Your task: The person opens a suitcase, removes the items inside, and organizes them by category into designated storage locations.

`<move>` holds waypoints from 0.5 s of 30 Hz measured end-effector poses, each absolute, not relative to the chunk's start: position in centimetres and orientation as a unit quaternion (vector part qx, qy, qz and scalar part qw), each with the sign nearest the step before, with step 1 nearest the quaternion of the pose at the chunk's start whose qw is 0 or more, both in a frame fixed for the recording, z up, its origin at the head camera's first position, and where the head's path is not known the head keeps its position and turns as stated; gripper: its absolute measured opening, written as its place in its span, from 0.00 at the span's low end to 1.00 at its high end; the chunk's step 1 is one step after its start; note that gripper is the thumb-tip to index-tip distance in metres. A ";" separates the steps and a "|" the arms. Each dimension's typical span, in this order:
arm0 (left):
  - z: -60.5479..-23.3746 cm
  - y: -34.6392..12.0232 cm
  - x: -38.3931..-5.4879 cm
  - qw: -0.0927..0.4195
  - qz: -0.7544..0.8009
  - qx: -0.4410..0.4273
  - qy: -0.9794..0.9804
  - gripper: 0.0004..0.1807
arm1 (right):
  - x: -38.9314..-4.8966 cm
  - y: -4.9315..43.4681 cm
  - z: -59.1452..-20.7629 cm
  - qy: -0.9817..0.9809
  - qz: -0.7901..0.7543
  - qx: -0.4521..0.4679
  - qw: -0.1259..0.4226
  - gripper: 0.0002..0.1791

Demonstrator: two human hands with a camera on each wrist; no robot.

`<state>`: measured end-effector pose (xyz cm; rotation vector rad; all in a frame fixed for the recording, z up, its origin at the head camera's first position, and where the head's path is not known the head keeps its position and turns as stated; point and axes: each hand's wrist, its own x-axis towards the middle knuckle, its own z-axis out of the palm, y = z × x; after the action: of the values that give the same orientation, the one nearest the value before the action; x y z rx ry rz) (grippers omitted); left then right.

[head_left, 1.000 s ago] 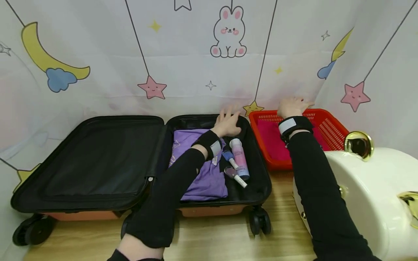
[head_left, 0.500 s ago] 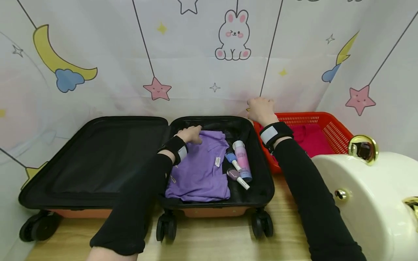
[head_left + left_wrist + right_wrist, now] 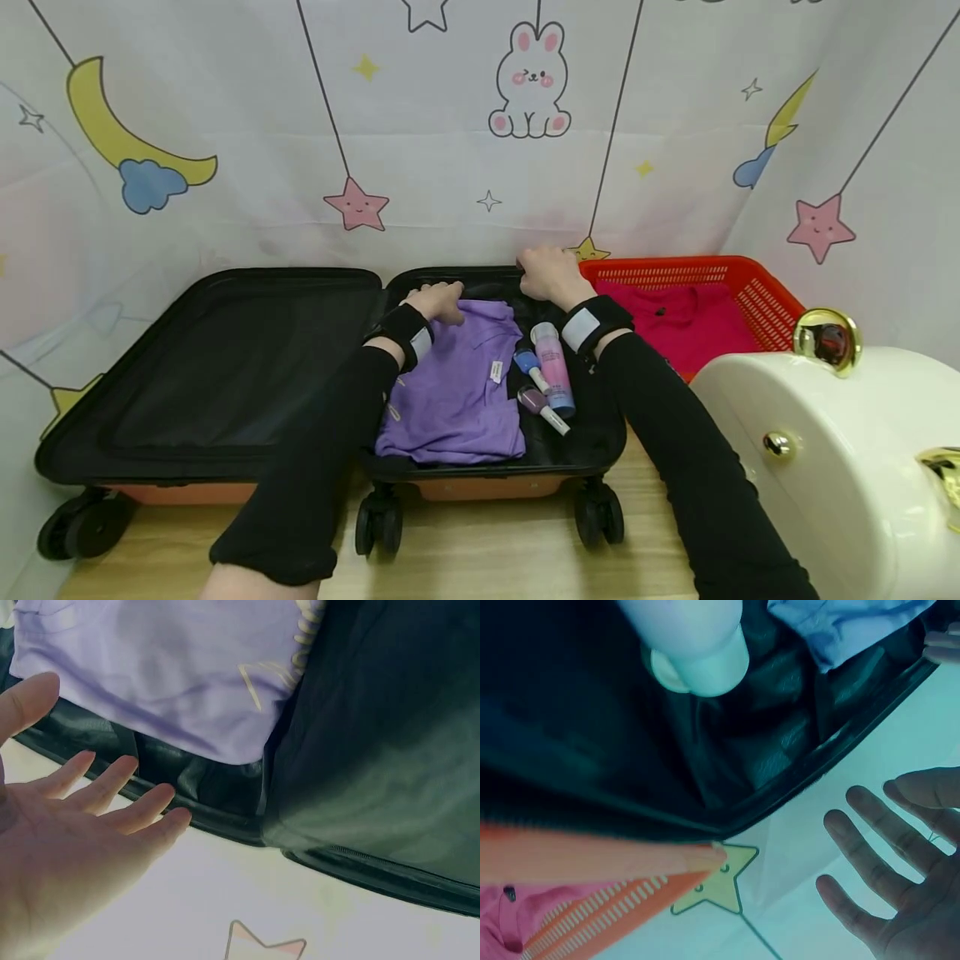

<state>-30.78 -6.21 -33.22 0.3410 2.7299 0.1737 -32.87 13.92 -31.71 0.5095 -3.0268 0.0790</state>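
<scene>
At mid-frame, the left hand (image 3: 435, 302) and right hand (image 3: 551, 275) show spread, empty fingers near the upper edge of the suitcase (image 3: 225, 367); a low right-hand sweep could knock the pink bottle (image 3: 553, 368), seemingly unstrapped, into the small blue bottle (image 3: 527, 362) beside the purple garment (image 3: 453, 408), lower centre.

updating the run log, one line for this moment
left hand: holds nothing, near purple shirt | right hand: holds nothing, near suitcase's back rim | pink shirt: in red basket

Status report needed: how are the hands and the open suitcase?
Left hand and right hand holding nothing, near far edge of suitcase. Purple garment and pink bottle inside. No obstruction seen.
</scene>
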 end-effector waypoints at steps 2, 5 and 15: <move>-33.6 -5.7 -30.8 0.192 0.058 0.127 0.971 0.36 | -32.7 13.7 -31.8 -0.985 0.021 0.171 0.031 0.19; -34.2 -5.1 -30.8 0.196 0.054 0.123 0.971 0.37 | -32.3 13.3 -31.9 -0.983 0.018 0.181 0.024 0.20; -34.9 -4.9 -30.9 0.206 0.026 0.095 0.974 0.45 | -31.3 11.7 -32.5 -0.979 0.025 0.203 -0.006 0.20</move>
<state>-30.87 -4.87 -34.94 0.2659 2.7124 0.0716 -31.31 11.69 -32.52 0.6390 -3.0865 0.0790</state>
